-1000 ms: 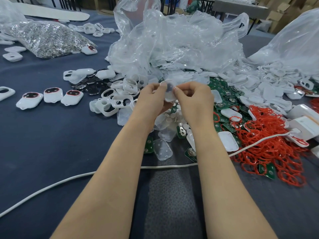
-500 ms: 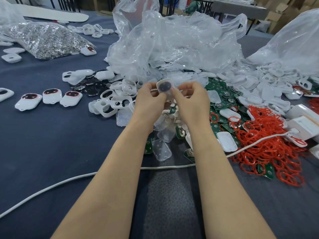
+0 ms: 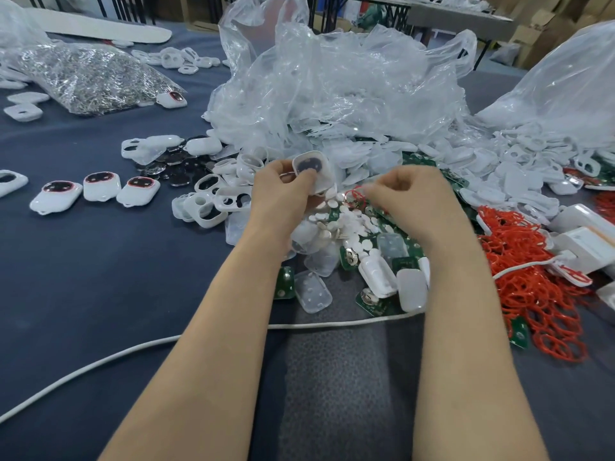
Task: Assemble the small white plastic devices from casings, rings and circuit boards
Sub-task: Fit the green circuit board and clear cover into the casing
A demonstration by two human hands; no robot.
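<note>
Casing [image 3: 311,169] up in the left hand [image 3: 283,191], pinched between thumb and curled fingers, open face tipped toward the camera, with a dark round piece inside. Held just above the heap of small discs [image 3: 336,216], in front of the crumpled plastic bags [image 3: 332,88]. Right hand [image 3: 412,197] low over that heap, fingers curled, tips at a red ring [image 3: 356,194]. Blurred there, so cannot tell whether already pinched or only touched.

Looks like the ring-fetching step, with the device a long way from closed. To do it well: take one ring only, by its edge, and shake off any tangled neighbour. Keep the casing level and steady to stop the dark piece slipping. Seat the ring all the way round, pressing along with a fingertip, no kink, no lifted corner. Then on to a green circuit board [image 3: 349,261] from the scatter close by.

More rings piled in the red heap [image 3: 532,267] well to the right. Three finished devices [image 3: 101,187] lined up on the blue table [image 3: 83,277] to the left, red edges showing, a fair model to match.
</note>
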